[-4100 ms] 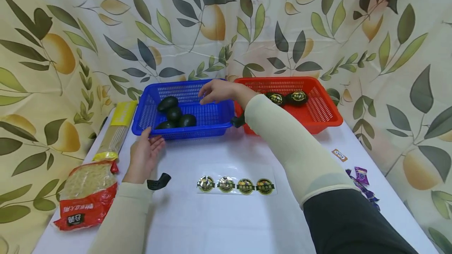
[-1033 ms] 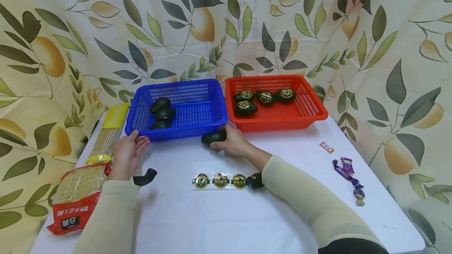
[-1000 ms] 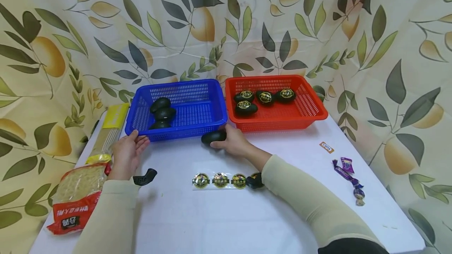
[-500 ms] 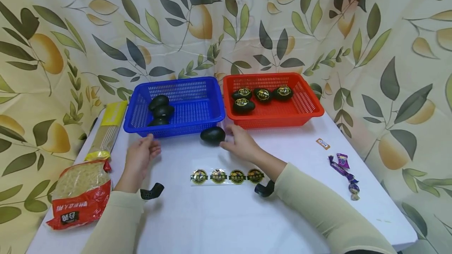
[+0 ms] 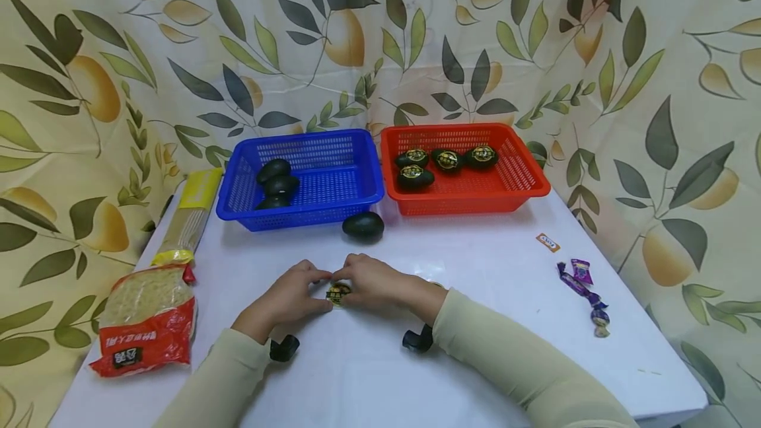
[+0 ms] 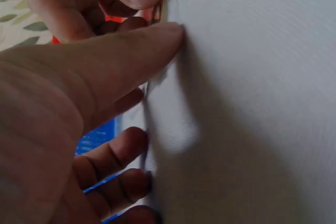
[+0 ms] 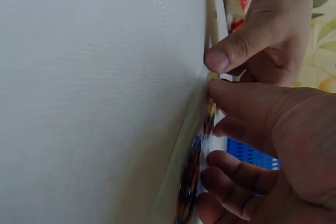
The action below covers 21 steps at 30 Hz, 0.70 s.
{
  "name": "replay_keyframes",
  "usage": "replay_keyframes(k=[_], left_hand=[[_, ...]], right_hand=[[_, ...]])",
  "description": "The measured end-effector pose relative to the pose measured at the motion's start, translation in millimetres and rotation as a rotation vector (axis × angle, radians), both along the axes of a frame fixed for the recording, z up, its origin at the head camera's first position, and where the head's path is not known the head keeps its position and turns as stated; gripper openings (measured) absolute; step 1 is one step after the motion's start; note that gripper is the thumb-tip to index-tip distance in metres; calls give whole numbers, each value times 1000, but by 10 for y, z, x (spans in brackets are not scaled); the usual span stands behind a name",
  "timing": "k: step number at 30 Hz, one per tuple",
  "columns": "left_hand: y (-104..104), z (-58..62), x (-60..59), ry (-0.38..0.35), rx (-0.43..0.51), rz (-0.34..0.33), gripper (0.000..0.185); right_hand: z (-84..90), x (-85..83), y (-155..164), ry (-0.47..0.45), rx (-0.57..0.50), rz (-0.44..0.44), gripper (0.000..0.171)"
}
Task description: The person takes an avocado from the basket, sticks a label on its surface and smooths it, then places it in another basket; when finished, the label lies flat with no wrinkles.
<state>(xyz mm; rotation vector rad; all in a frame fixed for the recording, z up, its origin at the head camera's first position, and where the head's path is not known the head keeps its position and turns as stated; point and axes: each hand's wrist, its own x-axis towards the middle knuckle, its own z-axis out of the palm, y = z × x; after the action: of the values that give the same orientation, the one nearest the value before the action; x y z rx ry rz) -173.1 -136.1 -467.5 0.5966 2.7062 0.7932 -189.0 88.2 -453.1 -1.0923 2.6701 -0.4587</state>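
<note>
Sticker strip (image 5: pixel 339 293) lies flat on the table, pinched between left hand (image 5: pixel 291 297) and right hand (image 5: pixel 376 285).

Looks like a makeshift home/staged tabletop setup, not a shop or lab: leaf-and-fruit print cloth (image 5: pixel 535 51) hung as backdrop on all sides, table (image 5: pixel 475 362) w/ white cover, pkgs of dry noodles (image 5: pixel 145 319) + candy wrappers (image 5: pixel 579 283), blue basket (image 5: pixel 357 193) & red basket (image 5: pixel 529 183), plastic household type.
</note>
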Motion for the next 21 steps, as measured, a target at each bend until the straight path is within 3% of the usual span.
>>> replay_keyframes(k=[7,12,21], left_hand=[[24,-20,-61,-38,-10,49,61],[0,-17,-90,-32,-15,17,63],[-28,-52,-132,-37,-13,12,59]], right_hand=[[-52,-64,-62,-34,64,21,32],[-46,-71,-80,-98,34,7,31],[-17,-49,-106,33,45,75,27]])
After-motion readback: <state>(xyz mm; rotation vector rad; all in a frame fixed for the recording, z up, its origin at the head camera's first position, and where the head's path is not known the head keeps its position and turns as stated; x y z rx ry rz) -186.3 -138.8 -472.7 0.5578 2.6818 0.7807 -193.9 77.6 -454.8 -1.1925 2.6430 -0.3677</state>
